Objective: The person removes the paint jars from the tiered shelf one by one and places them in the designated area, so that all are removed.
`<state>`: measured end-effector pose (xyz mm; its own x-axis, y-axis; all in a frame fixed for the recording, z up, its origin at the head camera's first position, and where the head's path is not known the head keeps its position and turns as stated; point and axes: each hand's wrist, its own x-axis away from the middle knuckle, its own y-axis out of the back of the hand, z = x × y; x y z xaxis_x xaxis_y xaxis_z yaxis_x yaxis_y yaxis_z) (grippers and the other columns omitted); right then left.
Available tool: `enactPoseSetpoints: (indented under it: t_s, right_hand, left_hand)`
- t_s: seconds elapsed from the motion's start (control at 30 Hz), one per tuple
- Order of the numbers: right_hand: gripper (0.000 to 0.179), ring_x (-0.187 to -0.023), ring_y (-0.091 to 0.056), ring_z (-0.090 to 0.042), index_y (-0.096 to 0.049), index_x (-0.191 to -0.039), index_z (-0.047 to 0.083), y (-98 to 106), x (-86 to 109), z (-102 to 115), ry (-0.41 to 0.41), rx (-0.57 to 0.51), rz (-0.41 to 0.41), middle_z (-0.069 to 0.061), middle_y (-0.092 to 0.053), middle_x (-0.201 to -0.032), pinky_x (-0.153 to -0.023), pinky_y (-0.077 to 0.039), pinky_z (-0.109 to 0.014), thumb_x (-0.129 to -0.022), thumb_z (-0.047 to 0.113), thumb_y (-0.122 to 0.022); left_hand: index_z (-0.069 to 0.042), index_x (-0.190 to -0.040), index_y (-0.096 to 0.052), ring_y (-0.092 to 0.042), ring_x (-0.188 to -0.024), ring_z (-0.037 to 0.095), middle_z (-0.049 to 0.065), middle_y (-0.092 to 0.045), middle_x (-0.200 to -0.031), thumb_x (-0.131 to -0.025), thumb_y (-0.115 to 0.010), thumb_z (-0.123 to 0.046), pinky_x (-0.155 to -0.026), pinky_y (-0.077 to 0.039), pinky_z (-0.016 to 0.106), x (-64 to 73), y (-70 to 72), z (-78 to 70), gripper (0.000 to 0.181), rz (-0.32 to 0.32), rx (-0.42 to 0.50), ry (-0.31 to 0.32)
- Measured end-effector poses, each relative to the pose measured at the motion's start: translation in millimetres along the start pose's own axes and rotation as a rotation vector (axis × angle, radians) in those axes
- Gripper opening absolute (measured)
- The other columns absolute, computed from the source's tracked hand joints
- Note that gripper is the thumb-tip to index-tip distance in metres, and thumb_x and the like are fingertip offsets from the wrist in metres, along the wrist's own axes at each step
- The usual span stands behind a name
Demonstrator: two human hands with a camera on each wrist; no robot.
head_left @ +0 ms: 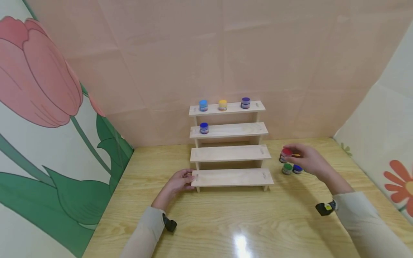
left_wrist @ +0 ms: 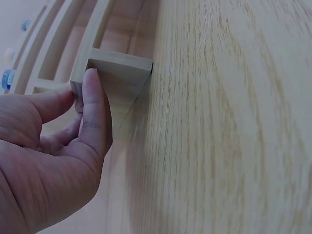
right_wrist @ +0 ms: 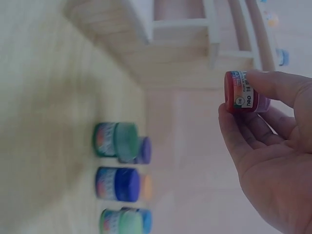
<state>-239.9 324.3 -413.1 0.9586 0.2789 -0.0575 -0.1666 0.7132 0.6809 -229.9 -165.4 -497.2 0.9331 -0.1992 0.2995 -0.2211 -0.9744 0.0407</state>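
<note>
Right fingers hold a red jar apart from shelf edge.

Jars stand on the rack and right of it.

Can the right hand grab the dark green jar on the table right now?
Probably not yet: the right hand is close by, but it's already holding the red jar. Nothing seems to block the dark green jar itself, so with the hand free, it likely could.
</note>
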Motion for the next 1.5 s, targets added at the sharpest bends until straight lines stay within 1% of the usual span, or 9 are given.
enactPoseSetpoints:
  t_s: [0.2,0.3,0.53,0.77,0.87,1.03,1.17,1.37,1.5]
  right_hand:
    - [0.058,-0.127,-0.053,-0.048,-0.047,-0.145,-0.003,-4,11.7,-17,-0.023,-0.002,0.021,-0.027,-0.056,-0.137,-0.082,-0.055,-0.019,-0.102,0.031,-0.064]
    - [0.056,-0.127,-0.053,-0.048,-0.049,-0.142,-0.003,-6,18.9,-24,-0.02,0.02,0.015,-0.026,-0.058,-0.134,-0.082,-0.054,-0.017,-0.101,0.033,-0.064]
    - [0.053,-0.122,-0.057,-0.047,-0.052,-0.139,-0.005,-11,32.1,-40,-0.014,0.009,0.027,-0.026,-0.061,-0.128,-0.082,-0.052,-0.014,-0.101,0.029,-0.066]
    - [0.048,-0.124,-0.055,-0.046,-0.055,-0.135,-0.003,-16,37.1,-49,-0.024,-0.012,0.037,-0.031,-0.054,-0.139,-0.083,-0.052,-0.014,-0.099,0.026,-0.068]
    - [0.05,-0.125,-0.055,-0.046,-0.054,-0.137,-0.002,-17,40.9,-51,-0.047,-0.013,0.045,-0.03,-0.054,-0.139,-0.082,-0.052,-0.014,-0.099,0.028,-0.068]
    - [0.056,-0.123,-0.056,-0.047,-0.052,-0.138,-0.006,-21,45.2,-56,-0.074,-0.005,0.062,-0.03,-0.06,-0.131,-0.081,-0.052,-0.014,-0.098,0.029,-0.07]
    - [0.053,-0.121,-0.058,-0.046,-0.055,-0.136,-0.004,-26,46.0,-62,-0.088,0.019,0.061,-0.027,-0.062,-0.129,-0.082,-0.049,-0.013,-0.097,0.029,-0.071]
    - [0.046,-0.116,-0.061,-0.045,-0.06,-0.131,-0.004,-33,46.9,-68,-0.054,0.016,0.067,-0.024,-0.064,-0.124,-0.083,-0.049,-0.013,-0.096,0.023,-0.072]
    - [0.046,-0.116,-0.061,-0.043,-0.06,-0.131,-0.003,-36,47.4,-70,-0.064,0.035,0.082,-0.021,-0.065,-0.123,-0.085,-0.051,-0.018,-0.095,0.024,-0.073]
  left_hand:
    - [0.007,-0.144,-0.047,-0.063,-0.087,0.021,0.016,-0.059,-0.111,-0.102,-0.059,-0.004,-0.072,-0.061,0.027,1.5,2.7,-1.0,0.045,0.031,0.007,-0.028]
    - [0.008,-0.143,-0.047,-0.063,-0.088,0.021,0.016,-0.059,-0.11,-0.101,-0.06,-0.005,-0.072,-0.061,0.025,2.5,2.9,-1.3,0.046,0.045,0.014,-0.04]
    - [0.008,-0.145,-0.044,-0.061,-0.085,0.02,0.014,-0.057,-0.108,-0.102,-0.057,-0.001,-0.068,-0.06,0.024,-1.6,1.2,0.4,0.045,0.025,0.014,-0.004]
    - [0.008,-0.145,-0.044,-0.061,-0.083,0.019,0.012,-0.056,-0.105,-0.102,-0.056,0.0,-0.066,-0.059,0.023,-1.5,0.8,-1.0,0.045,0.022,0.029,-0.006]
    - [0.009,-0.144,-0.044,-0.061,-0.083,0.019,0.013,-0.057,-0.105,-0.102,-0.056,0.001,-0.066,-0.059,0.023,-0.8,0.8,-0.9,0.045,0.021,0.03,-0.012]
    - [0.009,-0.144,-0.044,-0.061,-0.083,0.019,0.013,-0.058,-0.108,-0.102,-0.056,0.001,-0.065,-0.059,0.022,-1.1,0.8,0.9,0.044,0.021,0.028,-0.015]
    - [0.008,-0.144,-0.045,-0.061,-0.084,0.019,0.012,-0.056,-0.106,-0.102,-0.056,0.0,-0.067,-0.06,0.023,-2.3,0.8,1.8,0.044,0.018,0.022,-0.006]
    - [0.006,-0.145,-0.046,-0.061,-0.086,0.021,0.012,-0.056,-0.107,-0.102,-0.056,-0.001,-0.068,-0.06,0.025,-2.6,0.8,1.4,0.044,0.001,0.008,0.005]
    - [0.005,-0.145,-0.047,-0.061,-0.087,0.021,0.013,-0.056,-0.109,-0.102,-0.057,-0.002,-0.068,-0.06,0.025,-1.5,0.2,-0.2,0.045,-0.005,0.002,0.012]
